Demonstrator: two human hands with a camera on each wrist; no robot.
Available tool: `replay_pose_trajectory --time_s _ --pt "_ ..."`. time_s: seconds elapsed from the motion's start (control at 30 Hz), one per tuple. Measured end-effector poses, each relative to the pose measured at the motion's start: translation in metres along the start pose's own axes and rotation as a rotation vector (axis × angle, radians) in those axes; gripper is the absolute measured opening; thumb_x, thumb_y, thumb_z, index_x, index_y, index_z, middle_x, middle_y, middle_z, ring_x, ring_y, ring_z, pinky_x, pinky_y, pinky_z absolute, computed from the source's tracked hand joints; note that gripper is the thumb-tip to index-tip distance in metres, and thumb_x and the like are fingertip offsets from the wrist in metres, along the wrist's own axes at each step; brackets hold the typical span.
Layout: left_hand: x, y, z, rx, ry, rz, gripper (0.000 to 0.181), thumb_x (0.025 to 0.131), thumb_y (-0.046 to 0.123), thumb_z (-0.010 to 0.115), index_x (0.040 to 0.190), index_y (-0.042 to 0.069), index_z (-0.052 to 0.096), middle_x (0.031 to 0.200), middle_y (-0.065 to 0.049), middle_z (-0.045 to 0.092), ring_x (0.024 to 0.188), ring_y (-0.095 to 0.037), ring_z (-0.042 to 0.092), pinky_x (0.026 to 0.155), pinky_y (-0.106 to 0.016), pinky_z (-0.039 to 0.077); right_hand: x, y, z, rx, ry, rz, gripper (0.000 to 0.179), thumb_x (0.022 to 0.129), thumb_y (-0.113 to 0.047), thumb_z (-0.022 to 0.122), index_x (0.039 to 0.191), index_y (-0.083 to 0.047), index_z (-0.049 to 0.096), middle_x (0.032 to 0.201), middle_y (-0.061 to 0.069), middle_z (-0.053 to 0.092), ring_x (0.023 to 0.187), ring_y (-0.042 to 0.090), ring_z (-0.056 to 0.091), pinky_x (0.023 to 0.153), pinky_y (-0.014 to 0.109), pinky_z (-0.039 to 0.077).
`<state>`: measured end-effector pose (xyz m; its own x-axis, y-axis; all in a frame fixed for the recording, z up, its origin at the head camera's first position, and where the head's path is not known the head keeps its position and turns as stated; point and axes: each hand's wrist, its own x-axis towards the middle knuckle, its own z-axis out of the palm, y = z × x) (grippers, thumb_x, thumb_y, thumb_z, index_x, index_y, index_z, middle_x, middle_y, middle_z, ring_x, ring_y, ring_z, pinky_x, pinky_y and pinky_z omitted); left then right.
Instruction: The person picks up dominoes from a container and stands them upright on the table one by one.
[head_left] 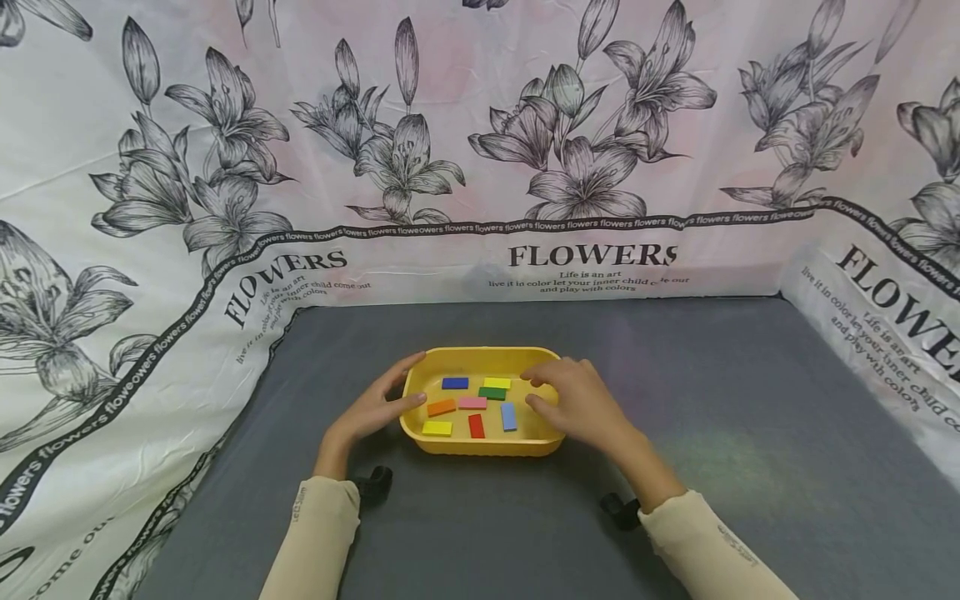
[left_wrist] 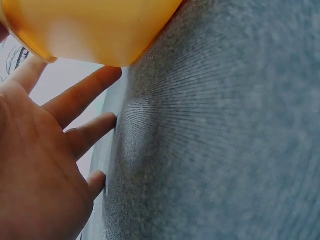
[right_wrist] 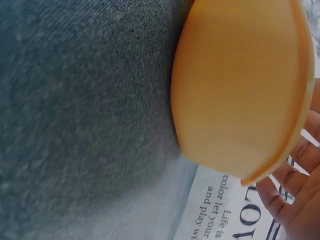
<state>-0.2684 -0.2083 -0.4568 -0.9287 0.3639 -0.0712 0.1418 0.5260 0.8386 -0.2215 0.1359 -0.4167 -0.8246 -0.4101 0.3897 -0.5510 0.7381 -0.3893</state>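
A shallow yellow tray [head_left: 480, 447] stands on the grey surface, with several small flat blocks inside. Among them are a dark blue block [head_left: 455, 383], a green block [head_left: 492, 393], a pink block [head_left: 472, 403], an orange block [head_left: 442, 407], a red block [head_left: 476, 426] and a light blue block [head_left: 509, 417]. My left hand [head_left: 375, 406] holds the tray's left end, thumb over the rim and fingers outside the wall. Over the right end reaches my right hand [head_left: 585, 404], thumb and forefinger apart, nothing visible between them. Its other fingers show beyond the rim in the right wrist view.
One yellow block [head_left: 497, 383] lies at the tray's back and another yellow block [head_left: 437, 428] at its front left. Flower-printed cloth [head_left: 585, 167] rises behind and at both sides of the grey surface [head_left: 480, 533]. Dark wrist devices [head_left: 621, 510] sit below the forearms.
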Motion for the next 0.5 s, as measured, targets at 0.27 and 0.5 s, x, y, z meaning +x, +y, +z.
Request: replay_pose_trajectory --time_s 0.27,0.5 --pt "0.0 0.001 0.0 -0.004 0.002 -0.006 0.071 0.098 0.036 0.065 0.159 0.04 0.029 0.17 -0.001 0.023 0.156 -0.041 0.024 0.121 -0.071 0.018 0.012 -0.007 0.009 -0.051 -0.151 -0.032 0.021 0.086 -0.015 0.078 0.106 -0.01 0.078 0.096 0.002 0.076 0.09 0.02 0.068 0.087 0.044 0.054" --pt "0.0 0.001 0.001 -0.001 -0.004 -0.005 0.071 0.098 0.035 0.064 0.159 0.039 0.028 0.171 -0.001 0.023 0.155 -0.041 0.024 0.121 -0.07 0.018 0.021 -0.007 0.015 -0.084 -0.257 -0.082 0.018 0.085 -0.007 0.073 0.1 -0.013 0.08 0.097 0.0 0.077 0.089 0.019 0.068 0.085 0.04 0.058"
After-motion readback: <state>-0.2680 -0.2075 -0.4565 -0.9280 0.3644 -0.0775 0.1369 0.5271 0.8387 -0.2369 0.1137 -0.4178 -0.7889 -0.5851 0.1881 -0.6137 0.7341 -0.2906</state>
